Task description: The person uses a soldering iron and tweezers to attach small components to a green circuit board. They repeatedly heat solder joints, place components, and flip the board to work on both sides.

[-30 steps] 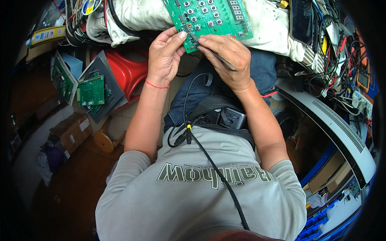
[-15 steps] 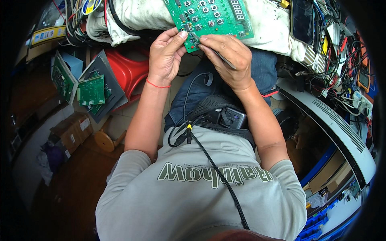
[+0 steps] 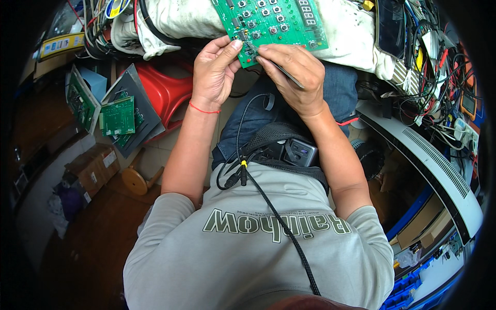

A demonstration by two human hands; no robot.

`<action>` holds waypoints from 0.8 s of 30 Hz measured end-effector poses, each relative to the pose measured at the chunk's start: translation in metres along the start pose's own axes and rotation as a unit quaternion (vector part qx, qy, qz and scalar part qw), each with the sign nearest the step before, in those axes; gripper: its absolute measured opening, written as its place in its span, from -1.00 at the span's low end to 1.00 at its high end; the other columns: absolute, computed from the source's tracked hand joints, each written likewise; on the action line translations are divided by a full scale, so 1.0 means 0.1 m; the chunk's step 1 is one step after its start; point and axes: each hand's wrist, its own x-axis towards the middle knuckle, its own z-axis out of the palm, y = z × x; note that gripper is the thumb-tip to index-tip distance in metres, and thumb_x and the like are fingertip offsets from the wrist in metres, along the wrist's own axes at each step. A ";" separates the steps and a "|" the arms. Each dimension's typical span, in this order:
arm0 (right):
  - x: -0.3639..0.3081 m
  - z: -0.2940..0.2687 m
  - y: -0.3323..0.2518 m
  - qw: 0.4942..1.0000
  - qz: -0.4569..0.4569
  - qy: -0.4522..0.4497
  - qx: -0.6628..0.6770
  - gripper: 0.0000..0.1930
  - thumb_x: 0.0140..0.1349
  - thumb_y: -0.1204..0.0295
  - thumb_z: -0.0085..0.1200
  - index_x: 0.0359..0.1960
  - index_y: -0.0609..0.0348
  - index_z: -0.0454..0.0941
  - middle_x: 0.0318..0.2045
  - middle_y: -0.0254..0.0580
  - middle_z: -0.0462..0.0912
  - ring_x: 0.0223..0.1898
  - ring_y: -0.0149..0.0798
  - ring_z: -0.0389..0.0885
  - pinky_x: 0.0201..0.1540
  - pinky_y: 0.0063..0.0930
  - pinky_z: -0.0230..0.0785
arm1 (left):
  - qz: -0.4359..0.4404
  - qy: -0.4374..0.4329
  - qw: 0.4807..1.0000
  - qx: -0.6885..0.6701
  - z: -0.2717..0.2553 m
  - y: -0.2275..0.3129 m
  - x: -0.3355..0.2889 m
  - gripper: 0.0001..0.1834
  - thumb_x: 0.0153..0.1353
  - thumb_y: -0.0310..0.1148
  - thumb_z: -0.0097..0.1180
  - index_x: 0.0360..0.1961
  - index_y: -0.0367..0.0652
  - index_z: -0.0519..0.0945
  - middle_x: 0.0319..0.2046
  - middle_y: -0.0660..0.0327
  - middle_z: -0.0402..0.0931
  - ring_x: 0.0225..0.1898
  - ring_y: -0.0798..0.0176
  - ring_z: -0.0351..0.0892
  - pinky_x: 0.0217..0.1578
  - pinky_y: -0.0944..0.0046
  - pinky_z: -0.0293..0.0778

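Note:
A green circuit board (image 3: 285, 37) with several push buttons and a digit display is held up at the top middle, over the edge of a white cloth. At its near left corner my left hand (image 3: 213, 72) grips it, the thumb on the upper face. My right hand (image 3: 299, 72) is closed around slim grey metal tweezers (image 3: 290, 76). Their tips point left at the small parts in the board's near left corner, beside the left thumb. Whether the tips pinch a part is too small to tell. The right fingers hide part of the board's near edge.
White cloth (image 3: 346, 39) covers the work surface beneath the board. Tangled cables (image 3: 439, 67) and a dark flat screen (image 3: 388, 28) crowd the right. A red stool (image 3: 165, 93) stands at the left, near more green boards (image 3: 118, 116). A black cable (image 3: 274, 209) runs down my shirt.
Both hands and the board have shifted very slightly to the right together. The grip on the board and on the tweezers looks the same.

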 end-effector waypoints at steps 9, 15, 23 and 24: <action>-0.01 0.02 0.02 1.000 -0.008 0.007 -0.002 -0.72 0.06 0.58 0.46 -0.16 0.11 0.75 -0.24 -0.24 0.81 -0.28 -0.17 0.77 -0.24 -0.37 0.58 | 0.002 -0.002 1.000 -0.004 0.01 -0.01 -0.01 -0.76 0.42 -0.55 0.23 0.07 -0.35 0.58 -0.07 0.05 0.72 -0.07 0.22 0.76 -0.04 0.20 0.74; -0.04 0.04 0.04 1.000 -0.002 0.012 0.009 -0.73 0.06 0.57 0.46 -0.17 0.11 0.76 -0.26 -0.24 0.81 -0.28 -0.17 0.78 -0.24 -0.36 0.58 | -0.004 -0.019 1.000 -0.015 -0.03 -0.03 0.00 -0.77 0.42 -0.55 0.23 0.07 -0.34 0.59 -0.07 0.05 0.72 -0.06 0.21 0.76 -0.03 0.19 0.74; -0.06 0.03 0.01 1.000 -0.003 0.010 0.010 -0.73 0.08 0.58 0.46 -0.16 0.14 0.78 -0.23 -0.22 0.82 -0.25 -0.17 0.79 -0.21 -0.37 0.59 | -0.007 -0.020 0.999 -0.036 -0.07 -0.07 0.02 -0.79 0.43 -0.55 0.23 0.05 -0.31 0.61 -0.07 0.06 0.73 -0.07 0.23 0.76 -0.04 0.19 0.74; -0.06 0.02 0.00 1.000 0.000 0.005 0.011 -0.74 0.09 0.60 0.46 -0.16 0.16 0.78 -0.22 -0.20 0.83 -0.24 -0.17 0.80 -0.19 -0.38 0.59 | -0.005 -0.022 0.999 -0.039 -0.07 -0.07 0.01 -0.79 0.43 -0.55 0.23 0.04 -0.31 0.62 -0.07 0.06 0.73 -0.07 0.24 0.76 -0.04 0.19 0.73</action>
